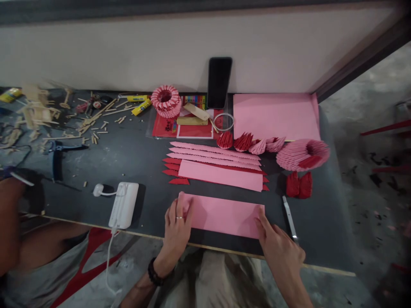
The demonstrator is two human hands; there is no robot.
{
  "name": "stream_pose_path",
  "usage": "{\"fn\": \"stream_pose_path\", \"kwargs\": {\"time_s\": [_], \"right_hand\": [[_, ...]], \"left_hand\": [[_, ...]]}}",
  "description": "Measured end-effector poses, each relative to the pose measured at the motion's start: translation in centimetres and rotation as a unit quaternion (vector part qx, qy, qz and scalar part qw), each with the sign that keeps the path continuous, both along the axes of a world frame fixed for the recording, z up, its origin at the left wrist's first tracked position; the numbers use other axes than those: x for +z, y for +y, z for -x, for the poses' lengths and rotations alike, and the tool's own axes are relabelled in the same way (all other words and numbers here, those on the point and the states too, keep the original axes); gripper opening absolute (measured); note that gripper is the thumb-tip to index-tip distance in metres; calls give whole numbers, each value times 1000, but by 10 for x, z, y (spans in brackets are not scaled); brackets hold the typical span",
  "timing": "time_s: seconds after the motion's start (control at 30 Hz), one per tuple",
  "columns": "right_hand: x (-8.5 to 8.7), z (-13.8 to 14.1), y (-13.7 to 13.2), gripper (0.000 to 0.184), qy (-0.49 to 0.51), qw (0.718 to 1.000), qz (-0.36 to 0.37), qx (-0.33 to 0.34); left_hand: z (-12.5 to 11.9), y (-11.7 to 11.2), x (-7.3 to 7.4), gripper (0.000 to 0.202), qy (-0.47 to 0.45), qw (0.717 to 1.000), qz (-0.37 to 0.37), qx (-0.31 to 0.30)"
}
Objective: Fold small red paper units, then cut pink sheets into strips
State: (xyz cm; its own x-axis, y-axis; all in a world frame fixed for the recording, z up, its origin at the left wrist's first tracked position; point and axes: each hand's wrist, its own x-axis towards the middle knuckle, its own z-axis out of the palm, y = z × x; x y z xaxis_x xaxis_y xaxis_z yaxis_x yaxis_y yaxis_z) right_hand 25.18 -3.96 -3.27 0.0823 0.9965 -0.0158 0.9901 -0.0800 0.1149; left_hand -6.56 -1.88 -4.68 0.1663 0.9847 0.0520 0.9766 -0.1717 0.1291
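Note:
A pink paper sheet [224,214], long and narrow, lies at the table's front edge. My left hand [178,220], with a ring and a dark bead bracelet, grips its left end between thumb and fingers. At the right end, my right hand [276,241] is closed on the paper's edge, thumb near the upper corner. Just behind lies another pink strip [221,174] on top of red pieces, with pink zigzag-edged strips [215,154] beyond. To the right of my right hand rests a slim utility knife [290,219].
Folded-paper pieces [303,154] and red blocks [299,185] sit at right, below pink sheets [276,115]. A phone [219,83] leans on the back panel. A white power bank [123,205], a blue clamp [58,160] and wood sticks [96,115] lie left, near another person's arm [9,222].

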Motion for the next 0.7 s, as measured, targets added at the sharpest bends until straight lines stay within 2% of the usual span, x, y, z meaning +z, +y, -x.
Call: {"fn": "stream_pose_path", "kwargs": {"time_s": [0.07, 0.13, 0.2, 0.3, 0.53, 0.7], "right_hand": [[1, 2, -1, 50, -6, 1000, 1, 2], [0, 3, -2, 51, -6, 1000, -4, -5], [-1, 4, -2, 52, -3, 1000, -13, -17], [-3, 4, -2, 53, -7, 1000, -18, -17], [-2, 4, -3, 51, -22, 1000, -16, -1], [1, 2, 0, 46, -12, 1000, 4, -22]], "left_hand": [[1, 7, 6, 79, 19, 992, 17, -124], [3, 14, 14, 77, 41, 966, 47, -251], [2, 17, 21, 69, 59, 952, 64, -294], [-2, 14, 22, 66, 62, 960, 76, -261], [-6, 4, -2, 89, -91, 966, 134, -201], [-14, 10, 6, 76, -148, 962, 174, -147]]}}
